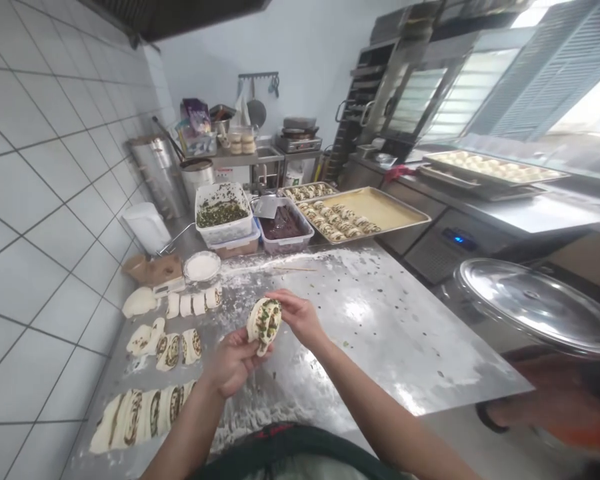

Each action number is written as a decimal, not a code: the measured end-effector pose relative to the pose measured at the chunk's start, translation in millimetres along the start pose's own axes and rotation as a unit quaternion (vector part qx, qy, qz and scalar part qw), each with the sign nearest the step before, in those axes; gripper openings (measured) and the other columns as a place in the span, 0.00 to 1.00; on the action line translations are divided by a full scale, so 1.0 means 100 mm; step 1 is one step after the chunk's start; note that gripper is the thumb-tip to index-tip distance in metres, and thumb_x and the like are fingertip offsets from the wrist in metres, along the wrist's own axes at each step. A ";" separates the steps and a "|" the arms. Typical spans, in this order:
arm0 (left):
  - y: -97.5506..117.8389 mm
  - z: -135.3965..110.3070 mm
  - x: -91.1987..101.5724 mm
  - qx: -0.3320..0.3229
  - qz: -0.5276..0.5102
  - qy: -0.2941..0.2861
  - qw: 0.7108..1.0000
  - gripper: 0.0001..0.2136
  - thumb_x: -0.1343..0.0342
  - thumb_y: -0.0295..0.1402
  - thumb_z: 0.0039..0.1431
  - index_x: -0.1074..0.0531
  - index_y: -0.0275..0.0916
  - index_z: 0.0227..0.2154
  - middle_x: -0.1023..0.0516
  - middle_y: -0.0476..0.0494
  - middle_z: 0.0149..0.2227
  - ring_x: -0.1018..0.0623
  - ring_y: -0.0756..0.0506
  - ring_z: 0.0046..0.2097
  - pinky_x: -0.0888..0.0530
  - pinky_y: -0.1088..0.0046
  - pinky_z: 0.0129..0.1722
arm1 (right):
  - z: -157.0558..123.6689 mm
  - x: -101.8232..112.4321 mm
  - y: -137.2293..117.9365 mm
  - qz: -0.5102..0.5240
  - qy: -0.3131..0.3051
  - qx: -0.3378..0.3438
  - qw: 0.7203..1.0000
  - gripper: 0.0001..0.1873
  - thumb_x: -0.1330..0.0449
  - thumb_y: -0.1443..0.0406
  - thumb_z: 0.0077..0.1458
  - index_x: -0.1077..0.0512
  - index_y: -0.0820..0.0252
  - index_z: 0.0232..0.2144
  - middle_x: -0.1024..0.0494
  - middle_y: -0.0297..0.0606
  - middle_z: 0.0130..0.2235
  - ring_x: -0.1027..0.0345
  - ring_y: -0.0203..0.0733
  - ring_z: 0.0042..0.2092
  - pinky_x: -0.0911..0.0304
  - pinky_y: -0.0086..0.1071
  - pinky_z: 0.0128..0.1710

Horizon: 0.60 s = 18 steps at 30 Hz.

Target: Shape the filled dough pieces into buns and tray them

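A piece of white dough with green filling [264, 325] is pinched between my left hand [233, 360] and my right hand [300, 317], above the floured steel table [380, 333]. My left hand cups it from below, and my right fingers press on its top edge. To the left, on the table, lie rows of sliced swirled dough rolls [145, 417] with dark and green layers. Further pieces [190, 300] stand in a row nearer the back.
Behind the dough stand a bowl of flour [201, 267], a plastic tub of green filling [223, 213], a tub of dark red paste [283, 227] and a metal tray of shaped rolls [363, 213]. A white tiled wall runs along the left. A large steel pot lid [535, 307] sits at the right.
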<state>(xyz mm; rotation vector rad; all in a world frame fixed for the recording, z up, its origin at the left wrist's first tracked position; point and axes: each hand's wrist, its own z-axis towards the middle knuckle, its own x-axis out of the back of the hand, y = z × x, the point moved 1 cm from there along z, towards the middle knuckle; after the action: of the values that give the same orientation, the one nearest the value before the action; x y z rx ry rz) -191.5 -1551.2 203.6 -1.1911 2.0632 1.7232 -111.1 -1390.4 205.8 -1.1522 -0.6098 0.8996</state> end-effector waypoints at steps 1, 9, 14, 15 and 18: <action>-0.01 0.04 -0.05 -0.023 0.014 0.010 1.000 0.14 0.35 0.30 0.42 0.26 0.35 0.35 0.23 0.44 0.35 0.25 0.49 0.35 0.29 0.76 0.36 | 0.02 -0.01 0.00 -0.027 0.049 0.002 0.998 0.13 0.41 0.58 0.51 0.25 0.56 0.38 0.26 0.39 0.40 0.32 0.42 0.42 0.35 0.35 0.41; -0.18 0.37 -0.18 -0.202 0.061 0.193 0.958 0.18 0.40 0.36 0.48 0.30 0.38 0.43 0.25 0.43 0.43 0.28 0.44 0.48 0.33 0.72 0.47 | -0.19 -0.29 0.07 -0.118 0.072 -0.141 0.980 0.16 0.43 0.58 0.50 0.31 0.61 0.17 0.33 0.31 0.16 0.41 0.33 0.21 0.46 0.26 0.22; -0.20 0.41 -0.03 -0.309 0.280 0.270 0.868 0.12 0.46 0.36 0.53 0.28 0.37 0.39 0.30 0.38 0.50 0.30 0.41 0.50 0.30 0.70 0.44 | -0.36 -0.36 -0.01 0.211 0.025 -0.262 0.941 0.16 0.38 0.54 0.47 0.27 0.64 0.25 0.27 0.35 0.22 0.35 0.32 0.24 0.39 0.27 0.29; -0.19 0.40 0.00 -0.352 0.351 0.255 0.829 0.10 0.47 0.34 0.55 0.28 0.37 0.37 0.33 0.38 0.53 0.32 0.41 0.52 0.31 0.69 0.47 | -0.36 -0.32 -0.02 0.271 0.018 -0.283 0.920 0.17 0.37 0.54 0.46 0.27 0.65 0.28 0.25 0.37 0.25 0.33 0.33 0.27 0.38 0.28 0.31; -0.21 0.37 0.02 -0.429 0.543 0.137 0.708 0.10 0.53 0.28 0.57 0.27 0.39 0.38 0.37 0.39 0.56 0.35 0.41 0.56 0.35 0.60 0.54 | -0.39 -0.14 0.04 0.353 0.018 -0.333 0.874 0.21 0.38 0.51 0.46 0.27 0.67 0.30 0.24 0.41 0.28 0.31 0.34 0.30 0.36 0.29 0.34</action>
<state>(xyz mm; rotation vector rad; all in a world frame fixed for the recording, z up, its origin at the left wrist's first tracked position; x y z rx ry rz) -191.1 -1518.9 175.8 -0.1429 2.3471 3.5055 -88.4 -1421.3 190.4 -2.0937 -0.4723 1.3263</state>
